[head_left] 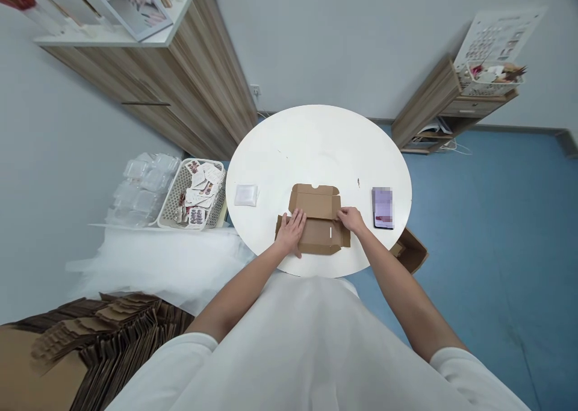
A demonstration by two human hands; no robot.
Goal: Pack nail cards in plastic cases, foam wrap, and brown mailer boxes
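An unfolded brown cardboard box (315, 236) lies on the round white table (320, 140), close to its near edge. Its upper panel has a small notch in the far edge, and a short white strip marks the lower panel. My left hand (291, 231) rests flat on the left side of the cardboard, fingers spread across the fold. At the right end of that fold, my right hand (351, 219) pinches the cardboard edge between thumb and fingers. A phone (383, 209) lies to the right of my right hand. To the left sits a small clear plastic packet (245, 195).
Left of the table are a white basket (167, 209) of printed cards, clear plastic containers (147, 185) and white sheets (158, 254). Many flattened cardboard boxes (130, 339) stand at lower left. An open carton (416, 251) sits under the table's right edge. Wooden cabinets line the wall.
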